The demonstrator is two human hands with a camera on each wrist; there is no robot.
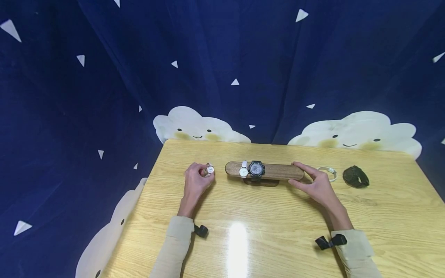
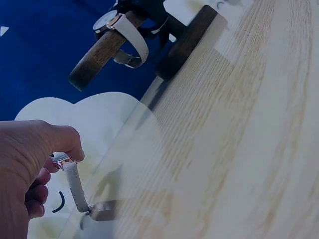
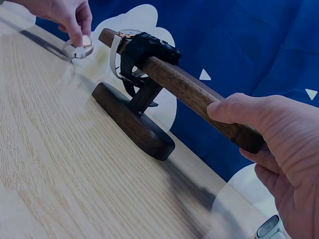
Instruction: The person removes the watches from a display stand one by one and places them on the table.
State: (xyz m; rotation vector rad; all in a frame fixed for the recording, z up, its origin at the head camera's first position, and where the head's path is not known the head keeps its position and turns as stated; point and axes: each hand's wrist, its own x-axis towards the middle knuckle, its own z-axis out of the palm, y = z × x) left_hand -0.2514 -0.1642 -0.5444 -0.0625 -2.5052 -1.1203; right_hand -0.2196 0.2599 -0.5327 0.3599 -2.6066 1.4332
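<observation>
My left hand (image 1: pixel 196 179) pinches a small white-strapped watch (image 1: pixel 210 170) by its case, left of a wooden watch stand (image 1: pixel 281 172). In the left wrist view, this watch's strap (image 2: pixel 75 186) hangs down close over the tabletop. A white-strapped watch (image 1: pixel 243 172) and a chunky black watch (image 1: pixel 256 168) sit side by side around the stand's bar, left of its middle. At the bar's right end, my right hand (image 1: pixel 318 186) grips the wood between thumb and fingers. The stand's oval base (image 3: pixel 134 124) shows in the right wrist view.
Beyond my right hand lie a white-banded watch (image 1: pixel 332 172) and a dark fabric-like loop (image 1: pixel 355 177). The light wooden table (image 1: pixel 278 231) ends at a dark blue curtain (image 1: pixel 215 46) with white triangles and clouds. Black straps circle both sleeves.
</observation>
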